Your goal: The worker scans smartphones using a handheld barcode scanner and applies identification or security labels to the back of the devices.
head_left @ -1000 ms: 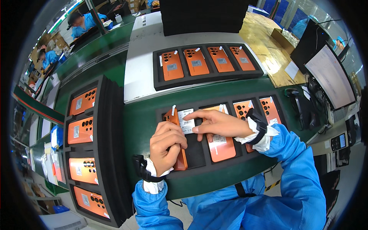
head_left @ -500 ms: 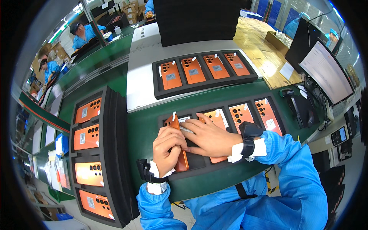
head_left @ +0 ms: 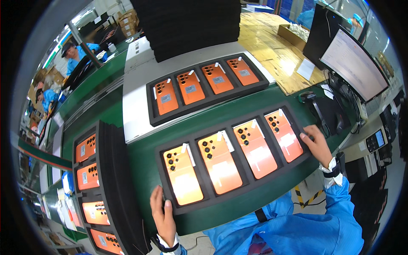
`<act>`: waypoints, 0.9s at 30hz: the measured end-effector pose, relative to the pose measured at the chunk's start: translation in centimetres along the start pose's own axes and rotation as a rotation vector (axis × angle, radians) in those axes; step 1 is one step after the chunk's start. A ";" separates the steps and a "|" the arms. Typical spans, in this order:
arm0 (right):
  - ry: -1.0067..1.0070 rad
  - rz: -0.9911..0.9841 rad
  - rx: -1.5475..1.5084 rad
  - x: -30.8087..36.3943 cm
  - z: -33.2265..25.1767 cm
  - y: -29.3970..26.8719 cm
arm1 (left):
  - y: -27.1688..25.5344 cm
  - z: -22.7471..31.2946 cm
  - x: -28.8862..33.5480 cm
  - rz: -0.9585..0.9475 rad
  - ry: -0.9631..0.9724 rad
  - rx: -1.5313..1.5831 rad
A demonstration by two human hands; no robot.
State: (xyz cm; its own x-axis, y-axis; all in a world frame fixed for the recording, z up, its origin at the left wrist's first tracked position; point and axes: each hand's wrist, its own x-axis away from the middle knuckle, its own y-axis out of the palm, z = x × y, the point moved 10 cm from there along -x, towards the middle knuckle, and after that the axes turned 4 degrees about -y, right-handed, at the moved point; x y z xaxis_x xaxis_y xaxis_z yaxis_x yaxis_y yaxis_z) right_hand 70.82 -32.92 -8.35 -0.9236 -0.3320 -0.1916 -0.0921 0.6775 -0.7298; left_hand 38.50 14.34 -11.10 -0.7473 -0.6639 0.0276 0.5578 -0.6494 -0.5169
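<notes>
A black foam tray (head_left: 229, 195) lies on the green bench, its slots holding several orange smartphones with their camera backs up; one orange smartphone (head_left: 182, 180) is in the leftmost slot. White tabs stick out at the phones' upper ends. My left hand (head_left: 165, 219) is open beside the tray's lower left corner, thumb and fingers apart. At the tray's right end is my right hand (head_left: 318, 146), also open, its thumb and forefinger apart and close to the edge. Whether either hand touches the foam I cannot tell.
Behind lies another foam tray (head_left: 157, 118) of orange phones, before a tall black foam stack (head_left: 191, 29). Stacked trays (head_left: 112, 170) stand at left. A handheld scanner (head_left: 312, 104), a monitor (head_left: 355, 63) and cables occupy the right. Other people in blue work far left.
The phone my left hand held tilted now lies flat in the leftmost slot. My hands have parted to the tray's two ends. The view has shifted and turned slightly.
</notes>
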 end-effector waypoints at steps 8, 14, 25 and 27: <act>0.157 -0.068 -0.601 -1.5 -0.2 0.8 | 0.4 4.0 0.1 0.027 -0.065 0.303; 0.029 -0.069 -0.602 -14.9 -1.5 1.9 | -0.1 6.4 -13.4 0.012 0.264 0.342; -0.015 -0.132 -0.181 -28.6 2.5 11.1 | 4.7 1.7 -30.2 0.088 0.195 0.089; -0.045 -0.160 -0.302 -28.4 2.6 11.9 | 4.9 1.0 -30.2 0.068 0.184 0.139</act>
State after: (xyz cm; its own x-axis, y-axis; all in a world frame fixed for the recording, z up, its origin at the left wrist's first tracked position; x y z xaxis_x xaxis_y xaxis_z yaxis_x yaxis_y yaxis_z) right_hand 96.98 -17.17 -13.27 -0.8720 -0.4737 -0.1237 -0.3468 0.7760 -0.5268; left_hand 64.22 30.83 -13.63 -0.7521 -0.6377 -0.1662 0.6442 -0.6584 -0.3892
